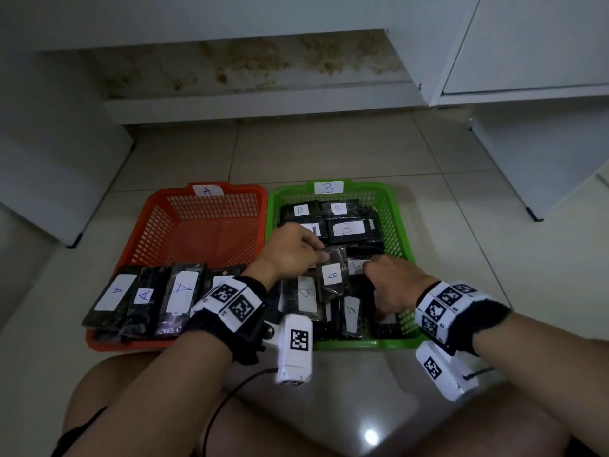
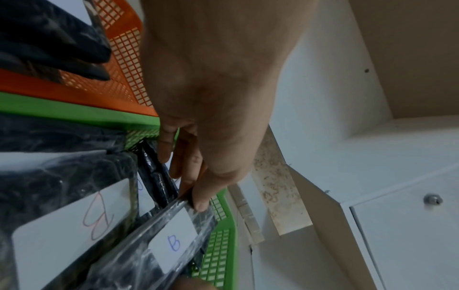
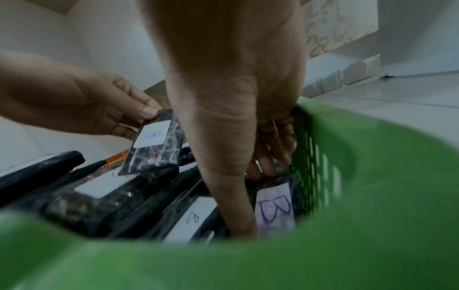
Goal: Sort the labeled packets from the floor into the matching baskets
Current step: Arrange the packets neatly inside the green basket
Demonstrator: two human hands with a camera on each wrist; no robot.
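Observation:
My left hand (image 1: 321, 255) pinches the top edge of a dark packet labelled B (image 1: 332, 278) and holds it upright over the green basket marked B (image 1: 362, 344). The wrist views show the same pinch (image 2: 198, 204) on that packet (image 2: 171, 241) (image 3: 154, 145). My right hand (image 1: 375, 288) is down in the basket's front right corner. Its thumb (image 3: 238, 206) is pushed between packets and its fingers (image 3: 273, 162) curl over the end of another B packet (image 3: 274, 208). Several B packets fill the green basket. The orange basket marked A (image 1: 158, 199) stands to the left.
Several A packets (image 1: 145, 298) lie across the orange basket's front rim. White cabinets (image 1: 527, 44) ring the tiled floor (image 1: 329, 150) behind the baskets. My knees and a black cable (image 1: 230, 397) are at the bottom of the head view.

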